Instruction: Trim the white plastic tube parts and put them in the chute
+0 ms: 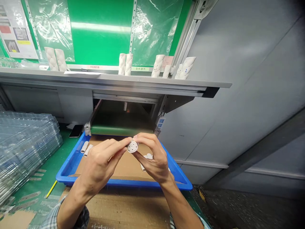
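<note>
Between my two hands I hold a white cylindrical part, its round end with several small holes turned toward me. My left hand pinches it from the left with thumb and fingertips. From the other side, my right hand grips it the same way. Below is a blue tray lined with brown cardboard. Two white tubes lie in the tray at the left. More white tubes lie at its right, partly hidden behind my right hand.
A green conveyor belt carrying one white tube ends behind the tray. Clear plastic trays are stacked at left, near a phone and a yellow stick. Above, a shelf holds several white patterned tubes.
</note>
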`<state>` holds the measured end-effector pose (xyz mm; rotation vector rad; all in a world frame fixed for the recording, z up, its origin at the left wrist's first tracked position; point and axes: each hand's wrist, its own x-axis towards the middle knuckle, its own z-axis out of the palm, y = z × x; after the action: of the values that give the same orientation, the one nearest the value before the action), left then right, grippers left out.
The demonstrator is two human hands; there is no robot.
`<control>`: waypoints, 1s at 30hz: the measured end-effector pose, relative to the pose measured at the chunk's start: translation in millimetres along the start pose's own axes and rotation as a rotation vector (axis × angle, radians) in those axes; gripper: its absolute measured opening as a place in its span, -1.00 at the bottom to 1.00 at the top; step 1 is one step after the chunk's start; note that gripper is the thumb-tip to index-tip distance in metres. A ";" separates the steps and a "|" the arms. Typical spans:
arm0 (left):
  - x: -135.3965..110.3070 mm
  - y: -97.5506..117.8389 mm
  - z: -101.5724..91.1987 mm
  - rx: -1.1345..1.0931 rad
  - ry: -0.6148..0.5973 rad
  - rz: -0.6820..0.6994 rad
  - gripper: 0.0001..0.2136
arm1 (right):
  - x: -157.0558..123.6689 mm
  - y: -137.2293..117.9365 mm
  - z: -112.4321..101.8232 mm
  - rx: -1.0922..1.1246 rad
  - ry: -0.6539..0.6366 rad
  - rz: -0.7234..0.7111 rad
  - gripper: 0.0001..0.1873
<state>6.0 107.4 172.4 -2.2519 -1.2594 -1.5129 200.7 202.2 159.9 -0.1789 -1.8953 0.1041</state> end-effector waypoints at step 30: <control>-5.9 30.1 2.1 0.289 0.028 -0.056 -0.67 | 0.4 -2.3 2.3 -0.554 0.132 -0.281 -0.61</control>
<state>27.8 86.2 175.9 -2.0217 -1.4391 -1.2784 198.3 200.0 159.9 -0.2830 -1.7597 -0.6134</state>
